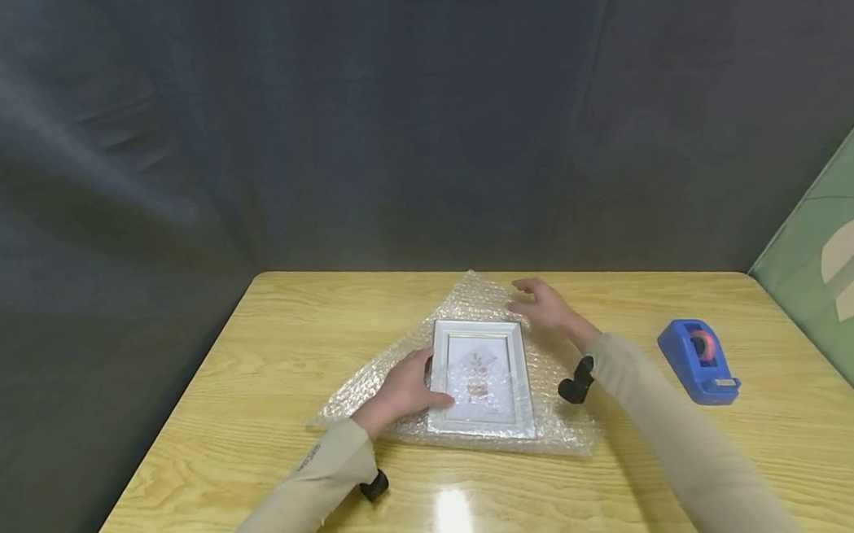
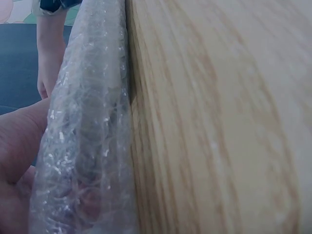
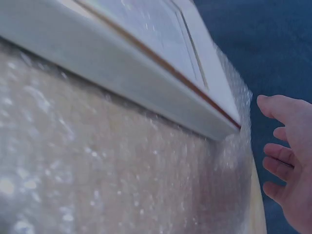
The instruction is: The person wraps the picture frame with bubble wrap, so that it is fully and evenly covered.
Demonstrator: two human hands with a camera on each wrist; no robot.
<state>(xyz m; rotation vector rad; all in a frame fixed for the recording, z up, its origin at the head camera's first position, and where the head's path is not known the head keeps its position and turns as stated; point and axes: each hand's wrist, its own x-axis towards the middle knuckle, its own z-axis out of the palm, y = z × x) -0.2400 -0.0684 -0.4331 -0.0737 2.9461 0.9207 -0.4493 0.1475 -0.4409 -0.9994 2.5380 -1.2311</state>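
A white picture frame (image 1: 481, 381) with a small printed picture lies face up on a sheet of bubble wrap (image 1: 469, 299). Some of the wrap appears to cover the frame's lower part. At the frame's left side, my left hand (image 1: 403, 388) grips the edge, thumb over the front. The left wrist view has that hand (image 2: 19, 146) partly hidden behind a bulging fold of bubble wrap (image 2: 90, 117). Beyond the frame's upper right corner is my right hand (image 1: 547, 308), fingers loosely bent and holding nothing. In the right wrist view this hand (image 3: 292, 156) is apart from the frame (image 3: 146, 73).
A blue tape dispenser (image 1: 700, 362) with a pink roll stands on the right of the wooden table (image 1: 270, 341). Dark curtain (image 1: 419, 136) hangs behind the table's far edge and along the left. A patterned green panel (image 1: 840, 298) borders the right side.
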